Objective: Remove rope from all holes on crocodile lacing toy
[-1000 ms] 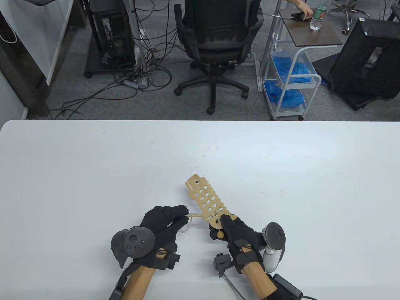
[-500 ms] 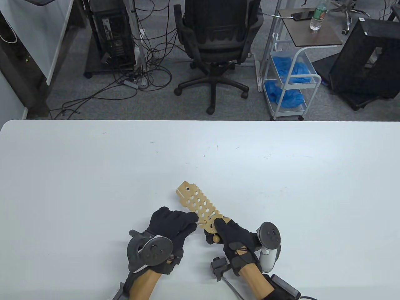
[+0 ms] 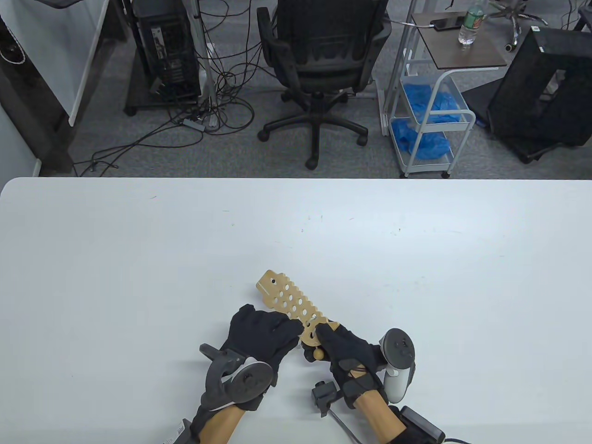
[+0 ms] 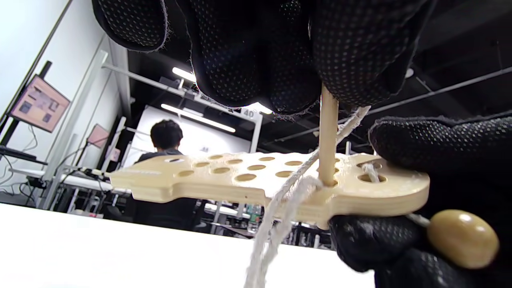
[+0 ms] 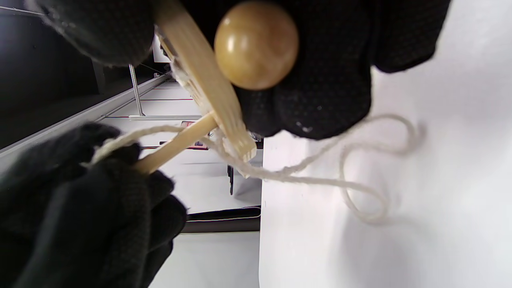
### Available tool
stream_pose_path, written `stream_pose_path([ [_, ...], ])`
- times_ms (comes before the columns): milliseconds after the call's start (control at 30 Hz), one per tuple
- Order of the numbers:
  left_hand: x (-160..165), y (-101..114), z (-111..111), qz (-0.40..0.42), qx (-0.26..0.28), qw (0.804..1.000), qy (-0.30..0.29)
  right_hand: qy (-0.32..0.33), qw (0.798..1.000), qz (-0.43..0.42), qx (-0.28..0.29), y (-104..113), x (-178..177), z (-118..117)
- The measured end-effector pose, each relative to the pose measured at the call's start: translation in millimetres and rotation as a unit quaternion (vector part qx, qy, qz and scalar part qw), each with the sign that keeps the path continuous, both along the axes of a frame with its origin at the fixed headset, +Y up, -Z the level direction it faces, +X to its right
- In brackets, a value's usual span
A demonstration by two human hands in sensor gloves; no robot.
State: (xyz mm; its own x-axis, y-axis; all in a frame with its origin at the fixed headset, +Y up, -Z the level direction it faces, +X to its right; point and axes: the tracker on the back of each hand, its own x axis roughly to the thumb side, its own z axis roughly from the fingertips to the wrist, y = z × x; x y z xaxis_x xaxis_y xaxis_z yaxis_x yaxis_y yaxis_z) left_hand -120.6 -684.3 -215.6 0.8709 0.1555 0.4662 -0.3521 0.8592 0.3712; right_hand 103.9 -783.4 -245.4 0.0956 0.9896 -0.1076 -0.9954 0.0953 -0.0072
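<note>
We hold the crocodile lacing toy (image 3: 289,303) low in the frame's centre, just above the worktop (image 3: 138,259). Our right hand (image 3: 344,354) grips its rounded end beside the bead (image 4: 462,238). Our left hand (image 3: 263,330) pinches the wooden needle (image 4: 328,136), which stands in a hole with the rope (image 5: 304,176) trailing. Few holes look laced; next we would draw needle and rope clear.

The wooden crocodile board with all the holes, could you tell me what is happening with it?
The right hand grips the pale wooden crocodile lacing board at its rounded end, beside a round wooden bead. The left hand pinches the thin wooden lacing needle, whose tip sits in a hole. White rope hangs slack onto the white table.
</note>
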Motion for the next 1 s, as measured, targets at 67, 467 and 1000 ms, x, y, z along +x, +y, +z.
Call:
stream_pose_path([
  [67,1.7,-1.4,-0.5,-0.007,-0.003,1.0,-0.003,0.011,1.0,-0.012,0.005,1.2,-2.3,-0.1],
  [467,-21.4,3.3,-6.8,0.107,-0.025,0.994,0.022,-0.005,0.998,-0.058,0.033,14.0,3.0,0.9],
  [1000,-44.7,-23.1,-31.0,0.259,-0.172,0.95,0.023,0.024,0.986,-0.152,0.058,24.6,3.2,-0.7],
])
